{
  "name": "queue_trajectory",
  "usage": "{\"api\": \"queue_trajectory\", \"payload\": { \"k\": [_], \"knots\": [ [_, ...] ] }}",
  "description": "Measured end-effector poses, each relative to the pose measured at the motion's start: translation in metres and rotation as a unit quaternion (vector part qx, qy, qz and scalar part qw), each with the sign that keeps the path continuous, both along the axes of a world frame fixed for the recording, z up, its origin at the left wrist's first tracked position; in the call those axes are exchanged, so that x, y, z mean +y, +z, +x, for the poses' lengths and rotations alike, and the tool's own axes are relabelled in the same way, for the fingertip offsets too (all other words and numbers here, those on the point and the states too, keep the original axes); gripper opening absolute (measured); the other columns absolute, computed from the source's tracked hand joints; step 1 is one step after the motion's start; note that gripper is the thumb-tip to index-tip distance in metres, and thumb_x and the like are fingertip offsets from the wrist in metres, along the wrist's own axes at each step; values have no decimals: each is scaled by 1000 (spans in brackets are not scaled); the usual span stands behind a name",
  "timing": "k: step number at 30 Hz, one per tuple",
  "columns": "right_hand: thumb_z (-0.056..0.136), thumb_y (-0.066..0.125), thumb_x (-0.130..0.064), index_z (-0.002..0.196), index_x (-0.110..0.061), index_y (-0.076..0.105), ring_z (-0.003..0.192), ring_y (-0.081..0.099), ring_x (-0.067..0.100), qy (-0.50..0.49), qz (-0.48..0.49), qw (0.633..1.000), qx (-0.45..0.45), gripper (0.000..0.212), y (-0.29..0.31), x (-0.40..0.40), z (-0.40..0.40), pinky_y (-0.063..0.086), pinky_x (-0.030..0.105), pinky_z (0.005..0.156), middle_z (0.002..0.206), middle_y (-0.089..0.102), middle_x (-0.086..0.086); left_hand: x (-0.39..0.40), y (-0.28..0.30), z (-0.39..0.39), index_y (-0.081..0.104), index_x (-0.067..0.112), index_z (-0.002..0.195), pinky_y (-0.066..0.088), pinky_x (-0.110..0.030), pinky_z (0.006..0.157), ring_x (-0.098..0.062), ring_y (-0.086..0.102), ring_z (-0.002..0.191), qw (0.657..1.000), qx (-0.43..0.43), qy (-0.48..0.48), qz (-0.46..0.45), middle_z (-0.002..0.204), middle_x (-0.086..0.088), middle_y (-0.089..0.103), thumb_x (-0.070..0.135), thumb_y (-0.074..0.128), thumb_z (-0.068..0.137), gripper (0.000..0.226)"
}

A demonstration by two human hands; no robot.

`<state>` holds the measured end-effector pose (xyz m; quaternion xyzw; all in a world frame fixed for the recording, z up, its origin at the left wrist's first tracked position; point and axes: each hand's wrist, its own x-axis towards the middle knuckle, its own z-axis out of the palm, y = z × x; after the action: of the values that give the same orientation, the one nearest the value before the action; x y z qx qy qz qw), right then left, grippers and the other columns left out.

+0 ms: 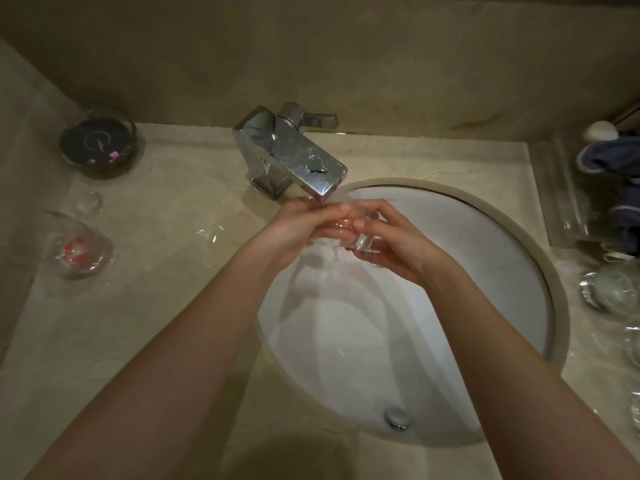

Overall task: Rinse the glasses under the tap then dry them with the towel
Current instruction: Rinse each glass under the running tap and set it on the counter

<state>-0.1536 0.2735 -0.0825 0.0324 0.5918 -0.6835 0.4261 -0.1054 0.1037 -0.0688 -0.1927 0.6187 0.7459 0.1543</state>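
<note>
Clear glass [349,230] held in both hands directly under the tap [298,161] spout, over the sink [502,258] basin

head view:
- left hand [304,226]: fingers curled round the glass from the tap's left side, thumb on top
- right hand [391,237]: fingers curled round the base end, pinching the thick foot that sticks out just below the spout toward the right
- glass looks tipped on its side, long axis roughly left-right across the spout, base to the right, mouth to the left inside the left hand. Mouth itself is hidden by fingers, so exact direction is a guess
- water flow not clearly visible; basin below the tap looks wet

Relation that matters: towel is probably the blue cloth [609,157] far right of the tap at the table [173,306] edge, so the right hand is nearer to it. Judgement: left hand keeps the glass, right hand lets go and reaches for it

Other glasses: one with red marks [78,251] left of the tap, a dark bowl [98,142] behind it, more clear glassware [607,291] right of the sink

Risk: wet glass, slippery grip during the hand-over
</note>
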Motion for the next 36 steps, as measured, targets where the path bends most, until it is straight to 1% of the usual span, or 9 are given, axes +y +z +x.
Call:
{"api": "queue_trajectory", "payload": {
  "k": [6,9,13,17,19,22,25,31,36],
  "knots": [
    [99,21,-63,97,-13,65,47,58,15,-32,102,982,-155,66,6,-18,-4,40,15,35,69,67,11,15,0,5,75,9,89,56,-30,81,-25,72,82,998,38,-30,-30,91,-16,73,9,67,88,8],
    [101,30,-46,81,-16,51,36,40,10,-58,156,985,-36,42,2,-26,-2,28,16,39,52,53,3,15,-2,4,74,11,82,58,-26,73,-21,73,73,999,12,31,-21,80,-9,75,10,65,91,12],
    [102,39,-34,93,-29,49,69,56,8,-140,113,970,163,14,-10,-30,21,46,19,53,85,59,-8,18,3,-7,73,18,67,59,-26,61,-17,69,57,996,14,84,-13,67,-3,71,7,62,93,30],
    [95,40,-42,103,-22,57,50,60,18,-123,164,978,32,28,-17,-27,6,42,23,48,78,65,6,17,-6,-1,77,42,65,59,-41,82,-25,72,71,993,67,27,-92,78,-10,74,11,71,87,38],
    [97,30,-60,104,-17,60,42,59,17,-65,131,983,-113,53,-17,-21,-8,41,18,40,74,64,9,18,-13,3,80,18,82,58,-44,84,-29,72,79,985,91,-1,-145,84,-19,74,15,77,80,4],
    [97,34,-58,81,-17,55,34,38,6,-36,80,973,-215,49,-19,-14,-11,25,10,32,56,56,2,21,-21,4,74,-4,81,54,-30,68,-24,67,67,965,113,-59,-229,76,-22,71,24,77,76,28],
    [95,40,-42,75,-18,46,37,30,9,-111,55,983,-138,32,-27,-26,-8,18,14,38,53,44,-2,20,-20,-2,67,20,57,43,-29,63,-10,54,56,948,113,-84,-285,55,0,59,38,73,73,24],
    [98,43,-26,88,-27,51,68,58,9,-244,73,949,186,13,-38,-51,15,44,20,53,81,60,-7,18,-9,-15,74,24,58,57,-29,59,-16,68,57,994,41,54,-84,68,-4,70,12,66,91,36],
    [95,29,-52,83,-14,64,53,61,21,-115,25,978,-172,53,-35,-35,0,42,18,46,67,65,7,9,-29,-2,70,17,63,58,-40,70,-15,70,64,924,119,-104,-349,63,0,71,36,74,72,21]
  ]
}}
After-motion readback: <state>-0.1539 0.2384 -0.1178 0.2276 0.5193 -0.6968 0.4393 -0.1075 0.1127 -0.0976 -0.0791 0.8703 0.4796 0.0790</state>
